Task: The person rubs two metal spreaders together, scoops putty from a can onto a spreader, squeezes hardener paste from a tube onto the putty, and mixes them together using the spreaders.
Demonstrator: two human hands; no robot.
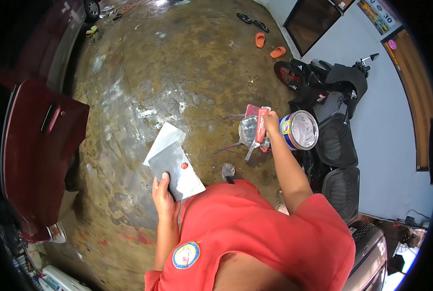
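My left hand [163,198] is closed on the edge of a flat grey board [167,162], thumb on top. A red dab [184,166] of paste and a whitish smear [188,182] lie on the board. A pale flat sheet [165,137] sticks out beyond its far edge. Over on the right, my right hand [272,123] grips a red tube [261,127]. Below the tube is a small stand holding a round lid-like disc [248,128] and a flat-bladed tool [251,151], partly hidden. Close beside that hand is a blue-rimmed tin [303,130] with pale material on top.
A dark red car door panel [34,160] stands at the left, near a parked vehicle [51,46]. On the right is a black motorcycle [323,82] with a seat [336,140]. Orange slippers [260,40] and black sandals [244,18] lie on the wet-looking floor [177,72].
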